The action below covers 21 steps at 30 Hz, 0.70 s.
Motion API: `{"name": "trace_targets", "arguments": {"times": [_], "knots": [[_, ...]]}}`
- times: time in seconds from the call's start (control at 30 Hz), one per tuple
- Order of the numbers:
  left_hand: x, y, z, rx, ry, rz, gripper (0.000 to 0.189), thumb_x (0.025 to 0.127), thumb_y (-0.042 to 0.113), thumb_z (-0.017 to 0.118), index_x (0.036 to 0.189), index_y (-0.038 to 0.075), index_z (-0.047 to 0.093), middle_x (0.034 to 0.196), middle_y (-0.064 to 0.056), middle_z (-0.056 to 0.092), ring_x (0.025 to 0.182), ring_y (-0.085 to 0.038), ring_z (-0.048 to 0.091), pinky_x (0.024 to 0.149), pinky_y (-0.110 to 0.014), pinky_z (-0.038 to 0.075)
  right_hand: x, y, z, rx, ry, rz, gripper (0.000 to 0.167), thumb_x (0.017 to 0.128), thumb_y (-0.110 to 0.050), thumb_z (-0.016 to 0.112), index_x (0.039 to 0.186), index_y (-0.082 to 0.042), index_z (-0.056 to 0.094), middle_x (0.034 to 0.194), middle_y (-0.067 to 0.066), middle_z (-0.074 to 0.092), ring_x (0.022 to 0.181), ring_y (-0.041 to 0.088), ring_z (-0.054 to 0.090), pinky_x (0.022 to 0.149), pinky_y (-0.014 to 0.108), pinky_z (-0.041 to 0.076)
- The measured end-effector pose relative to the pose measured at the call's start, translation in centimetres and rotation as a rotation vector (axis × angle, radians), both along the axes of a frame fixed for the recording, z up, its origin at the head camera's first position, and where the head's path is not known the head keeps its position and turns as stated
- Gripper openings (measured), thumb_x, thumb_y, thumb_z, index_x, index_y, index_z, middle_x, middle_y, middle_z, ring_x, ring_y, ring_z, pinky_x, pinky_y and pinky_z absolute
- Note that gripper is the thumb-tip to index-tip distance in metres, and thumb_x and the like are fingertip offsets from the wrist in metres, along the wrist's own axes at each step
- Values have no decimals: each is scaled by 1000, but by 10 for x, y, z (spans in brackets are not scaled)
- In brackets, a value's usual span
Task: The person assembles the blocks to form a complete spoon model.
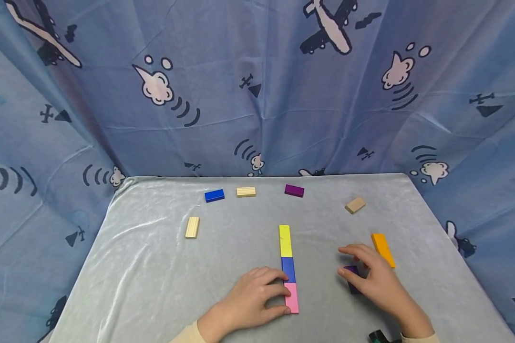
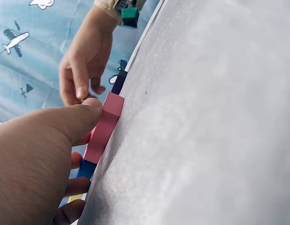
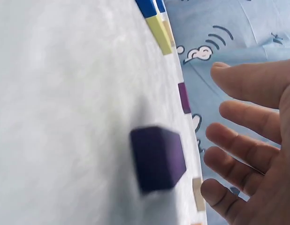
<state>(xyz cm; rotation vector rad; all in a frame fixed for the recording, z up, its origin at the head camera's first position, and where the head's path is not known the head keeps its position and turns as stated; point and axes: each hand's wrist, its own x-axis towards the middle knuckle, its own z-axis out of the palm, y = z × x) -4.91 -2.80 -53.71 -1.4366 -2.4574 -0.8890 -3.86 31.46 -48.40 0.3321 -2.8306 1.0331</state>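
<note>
– First, why rest the left hand along the row?

– Presumably to steady. Thumb at the near end of the pink block, relaxed fingertips reaching pink and the adjoining blue block. Yellow block beyond, end to end, apparently for straightness.

– And why spread the right hand?

– Likely for clearance: wide, holding nothing, near the dark purple block. Block resting on the pale cloth, right of the row.

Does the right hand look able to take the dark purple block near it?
Probably yes: the right hand is close to the dark purple block, thumb apart from fingers, and nothing visible stands between them.
</note>
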Motion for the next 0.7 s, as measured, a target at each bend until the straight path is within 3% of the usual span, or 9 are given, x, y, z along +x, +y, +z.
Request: {"name": "trace_targets", "arguments": {"times": [0.4, 0.7], "knots": [[1, -1, -1, 13, -8, 3, 25, 95, 43, 88, 110, 26, 80, 132, 4, 69, 122, -10, 63, 103, -26, 50, 25, 19, -12, 92, -125, -98, 53, 87, -34, 96, 132, -14, 76, 123, 4, 71, 95, 16, 60, 74, 27, 53], [1, 0, 0, 2, -55, -5, 24, 96, 43, 86, 112, 25, 80, 134, 3, 68, 122, -10, 62, 102, -26, 50, 32, 20, -16, 150, -229, -152, 72, 85, -41, 96, 141, -4, 68, 122, 9, 70, 98, 19, 63, 76, 27, 55]]}}
